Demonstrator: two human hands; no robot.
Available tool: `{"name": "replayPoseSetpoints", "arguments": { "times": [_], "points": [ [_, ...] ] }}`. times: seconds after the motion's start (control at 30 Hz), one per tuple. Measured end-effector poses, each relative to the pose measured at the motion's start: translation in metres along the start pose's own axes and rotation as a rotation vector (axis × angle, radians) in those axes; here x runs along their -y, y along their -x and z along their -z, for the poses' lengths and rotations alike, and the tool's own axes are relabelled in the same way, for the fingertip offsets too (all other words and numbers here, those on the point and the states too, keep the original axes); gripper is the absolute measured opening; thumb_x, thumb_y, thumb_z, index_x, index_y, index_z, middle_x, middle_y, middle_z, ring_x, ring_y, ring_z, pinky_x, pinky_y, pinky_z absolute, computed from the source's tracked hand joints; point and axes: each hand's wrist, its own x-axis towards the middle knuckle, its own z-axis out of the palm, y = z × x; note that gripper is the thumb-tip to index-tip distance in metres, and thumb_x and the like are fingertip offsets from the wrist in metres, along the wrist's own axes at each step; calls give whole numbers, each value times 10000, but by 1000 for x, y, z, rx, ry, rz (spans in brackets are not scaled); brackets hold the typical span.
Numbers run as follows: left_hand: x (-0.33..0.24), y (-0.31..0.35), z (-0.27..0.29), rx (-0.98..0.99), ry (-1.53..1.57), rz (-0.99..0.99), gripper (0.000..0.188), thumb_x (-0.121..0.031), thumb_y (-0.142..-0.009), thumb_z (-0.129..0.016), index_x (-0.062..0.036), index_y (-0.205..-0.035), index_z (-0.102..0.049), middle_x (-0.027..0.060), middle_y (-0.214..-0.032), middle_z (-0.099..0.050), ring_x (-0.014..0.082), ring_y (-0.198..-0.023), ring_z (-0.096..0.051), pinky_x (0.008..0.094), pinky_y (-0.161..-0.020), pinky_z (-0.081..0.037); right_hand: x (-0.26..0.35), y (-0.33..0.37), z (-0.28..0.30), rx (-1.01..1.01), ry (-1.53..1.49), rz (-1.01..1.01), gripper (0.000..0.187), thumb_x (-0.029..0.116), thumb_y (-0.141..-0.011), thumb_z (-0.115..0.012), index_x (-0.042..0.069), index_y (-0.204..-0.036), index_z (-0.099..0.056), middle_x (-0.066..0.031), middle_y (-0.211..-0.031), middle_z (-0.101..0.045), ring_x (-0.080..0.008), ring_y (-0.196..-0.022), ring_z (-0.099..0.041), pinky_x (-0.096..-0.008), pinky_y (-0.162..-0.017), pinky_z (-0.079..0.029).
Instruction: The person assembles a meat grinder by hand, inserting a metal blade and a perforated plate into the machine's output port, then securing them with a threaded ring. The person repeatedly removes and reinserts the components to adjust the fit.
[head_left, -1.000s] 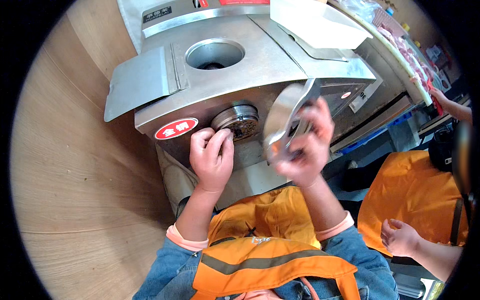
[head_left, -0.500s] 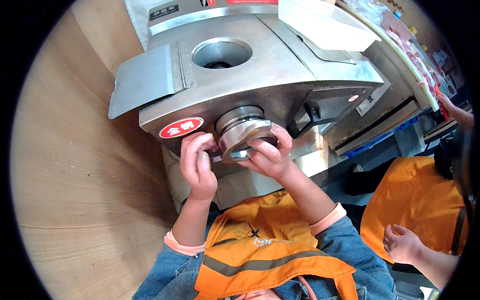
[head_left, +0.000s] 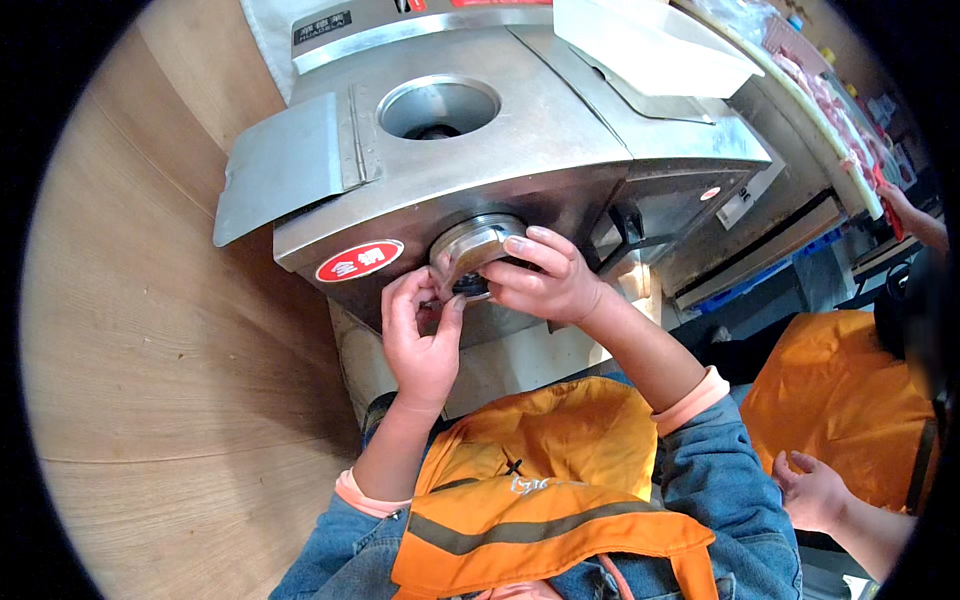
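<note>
A shiny metal ring nut point(head_left: 466, 253) sits against the threaded outlet point(head_left: 492, 220) on the front of a stainless steel meat grinder point(head_left: 560, 120). My right hand point(head_left: 550, 278) grips the ring's right side, fingers over its rim. At its lower left, my left hand point(head_left: 422, 335) pinches the edge between thumb and fingers. Dark parts show inside the ring's opening. How far it is threaded on, I cannot tell. Above, on the machine's top, is a round feed opening point(head_left: 438, 108) with a hinged metal lid point(head_left: 285, 165) folded out to its left.
A white plastic tub point(head_left: 650, 50) rests on the machine's right top. A black handle point(head_left: 628, 225) juts from its front. Wooden panelling point(head_left: 180, 330) stands close on the left. At right, a co-worker in an orange apron point(head_left: 830, 390) is near a counter with raw meat point(head_left: 825, 110).
The ring has moved up closer against the outlet and turned. My right hand has shifted higher on its rim, and my left hand has moved slightly right, still at its lower left.
</note>
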Motion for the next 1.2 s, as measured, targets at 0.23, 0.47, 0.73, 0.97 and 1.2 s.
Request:
{"name": "replayPoseSetpoints", "arguments": {
  "times": [0.23,0.47,0.73,0.97,1.2],
  "points": [
    [5,4,-9,-76,29,-34,351,92,-823,-581,15,-1144,-461,75,-1094,-487,125,-897,-568,261,-707,-572,28,13,30,-145,-174,-531,344,231,-779,-733,66,-1009,-539,-59,-1053,-533,-183,-1023,-501,-374,-898,-424],
    [12,5,-12,-125,260,79,361,86,-787,-636,-7,-1100,-482,72,-1065,-518,138,-883,-580,258,-725,-548,36,19,27,-83,-699,-1165,217,89,-811,-668,2,-990,-582,-96,-817,-574,-176,-686,-573,-268,-621,-473],
    [12,12,-28,-207,450,171,383,116,-785,-624,-12,-1103,-453,77,-1018,-561,124,-855,-583,262,-729,-555,15,8,38,-50,-765,-1116,180,78,-816,-670,13,-963,-589,-63,-827,-566,-134,-723,-572,-247,-639,-481],
    [5,3,-6,-145,30,-74,364,105,-768,-648,-3,-1103,-557,78,-1122,-503,130,-880,-571,253,-713,-536,45,31,16,-264,-1216,-1493,200,74,-878,-606,-19,-1039,-532,-56,-898,-590,-143,-780,-621,-256,-696,-504],
    [5,0,0,-92,-67,-166,359,75,-801,-635,-1,-1131,-515,87,-1114,-508,142,-905,-581,264,-747,-536,53,26,9,-476,-1331,-1522,185,51,-884,-583,-16,-1047,-525,-55,-894,-591,-141,-784,-620,-273,-731,-520]
  ]
}}
